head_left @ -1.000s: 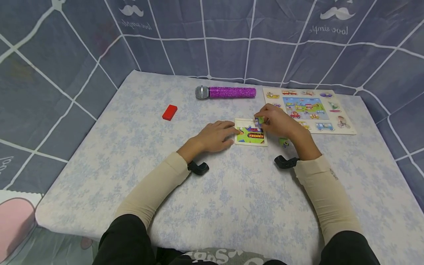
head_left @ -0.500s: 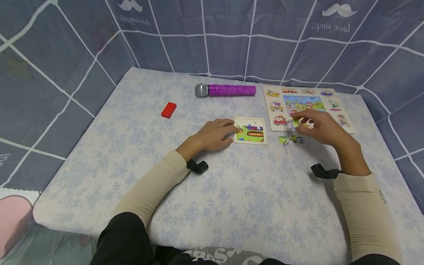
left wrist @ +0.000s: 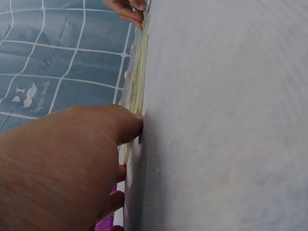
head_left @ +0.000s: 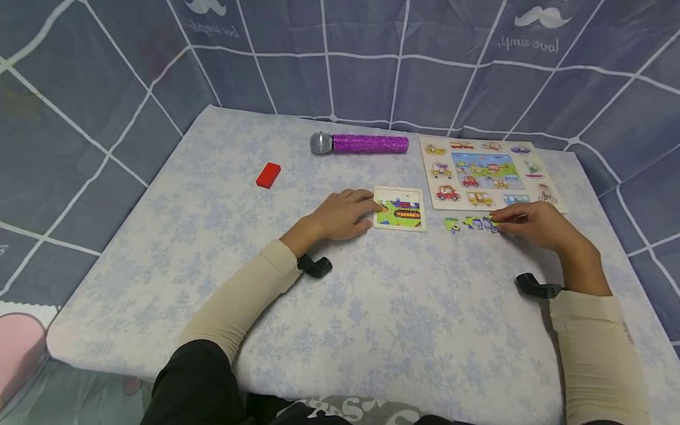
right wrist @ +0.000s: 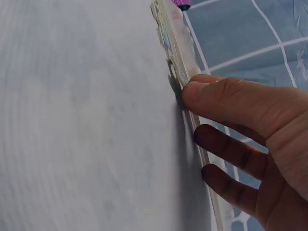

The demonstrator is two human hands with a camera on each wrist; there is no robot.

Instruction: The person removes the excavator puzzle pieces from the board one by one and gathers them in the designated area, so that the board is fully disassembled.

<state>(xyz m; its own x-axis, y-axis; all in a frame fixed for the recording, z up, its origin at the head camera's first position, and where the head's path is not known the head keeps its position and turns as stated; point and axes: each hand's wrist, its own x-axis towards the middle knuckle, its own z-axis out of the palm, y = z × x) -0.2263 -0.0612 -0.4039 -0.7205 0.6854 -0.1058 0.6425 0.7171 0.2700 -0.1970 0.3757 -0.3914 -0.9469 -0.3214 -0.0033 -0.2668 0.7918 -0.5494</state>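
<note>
My left hand [head_left: 342, 215] rests at the left edge of a small framed jigsaw puzzle [head_left: 399, 223], its fingertips touching the frame. The puzzle shows a colourful vehicle on green, and bare wood shows along its top. Further right, my right hand [head_left: 536, 227] pinches a small jigsaw piece [head_left: 490, 224] between thumb and fingers, low over the table. Beside it lie a green jigsaw piece [head_left: 452, 225] and a dark-and-green one [head_left: 470, 222]. In the right wrist view the thumb [right wrist: 199, 96] hides most of what is pinched.
Behind my right hand lies a larger wooden picture board [head_left: 443, 205] with vehicle pictures. A purple glitter microphone [head_left: 366, 143] lies near the back edge, and a red block [head_left: 268, 175] to the left. Tiled-pattern curtain [head_left: 361, 88] borders the cloth-covered table [head_left: 340, 319].
My right hand has carried the jigsaw piece from the framed puzzle's top right, past the larger board, down to the row of loose pieces. My left hand stays at the frame.
</note>
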